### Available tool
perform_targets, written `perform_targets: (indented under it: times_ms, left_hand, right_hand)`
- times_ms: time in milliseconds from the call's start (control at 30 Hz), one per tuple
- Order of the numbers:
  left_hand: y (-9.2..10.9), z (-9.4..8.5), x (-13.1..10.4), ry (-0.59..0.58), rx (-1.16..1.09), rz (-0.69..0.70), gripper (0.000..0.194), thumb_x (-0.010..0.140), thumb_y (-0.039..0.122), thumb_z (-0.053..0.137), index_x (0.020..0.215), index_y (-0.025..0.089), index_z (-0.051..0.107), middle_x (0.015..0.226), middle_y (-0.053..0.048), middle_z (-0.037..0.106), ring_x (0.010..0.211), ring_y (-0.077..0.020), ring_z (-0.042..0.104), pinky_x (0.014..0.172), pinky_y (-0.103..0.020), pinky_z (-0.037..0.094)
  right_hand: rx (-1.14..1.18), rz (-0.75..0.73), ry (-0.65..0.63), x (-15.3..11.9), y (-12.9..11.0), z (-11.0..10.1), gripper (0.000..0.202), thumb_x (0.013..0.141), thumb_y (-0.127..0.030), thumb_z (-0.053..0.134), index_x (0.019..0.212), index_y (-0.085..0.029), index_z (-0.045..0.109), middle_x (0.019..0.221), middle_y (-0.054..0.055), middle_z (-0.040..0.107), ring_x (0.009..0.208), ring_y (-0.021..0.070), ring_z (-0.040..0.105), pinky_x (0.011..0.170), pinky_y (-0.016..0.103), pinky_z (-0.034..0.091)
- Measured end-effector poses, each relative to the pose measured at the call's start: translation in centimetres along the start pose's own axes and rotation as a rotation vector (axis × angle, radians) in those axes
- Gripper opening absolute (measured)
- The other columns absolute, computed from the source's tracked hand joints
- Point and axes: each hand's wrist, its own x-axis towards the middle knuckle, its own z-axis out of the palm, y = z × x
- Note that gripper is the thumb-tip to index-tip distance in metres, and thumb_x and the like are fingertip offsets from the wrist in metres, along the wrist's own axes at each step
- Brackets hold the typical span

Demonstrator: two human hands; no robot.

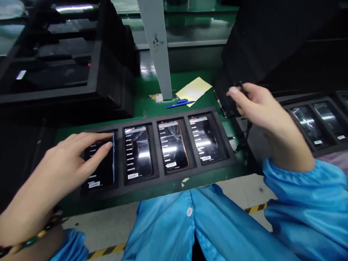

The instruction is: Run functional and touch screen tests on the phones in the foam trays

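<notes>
From afar, I rest my left hand [71, 156], thumb and forefinger parted, on the blue-edged smartphone [104, 167] in the leftmost visible pocket of the matte foam tray [157, 148], where light edge contact should spare glossy glass. Right of the tray, my right hand [257, 103] pinches a small black item [240, 86].

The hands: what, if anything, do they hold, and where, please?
The right hand pinches a small dark object, part unclear; the left hand is over the leftmost phone, hold uncertain.
</notes>
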Motion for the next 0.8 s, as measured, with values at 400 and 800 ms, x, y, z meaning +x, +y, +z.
perform_targets:
  times_ms: [400,800]
  left_hand:
    - [-4.1,-0.6,-5.0,0.051,0.043,-0.219,0.053,0.097,0.077,0.051,0.133,0.044,0.071,0.126,0.008,0.075,0.088,-0.0220,0.066,0.074,-0.040,0.051]
    - [-2.6,0.8,-5.9,0.026,0.202,0.076,0.034,0.109,0.034,0.053,0.136,0.022,0.072,0.130,-0.009,0.078,0.120,-0.0312,0.064,0.099,-0.047,0.049]
  right_hand:
    - [-0.459,-0.199,-0.042,-0.3,0.6,5.0,0.075,0.101,-0.058,0.067,0.158,-0.011,0.054,0.148,0.025,0.060,0.143,0.0449,0.058,0.120,0.063,0.048]
    - [-0.550,-0.153,-0.099,-14.1,4.1,6.4,0.067,0.111,-0.065,0.033,0.157,-0.022,0.057,0.130,0.018,0.074,0.130,0.0519,0.060,0.111,0.075,0.045]
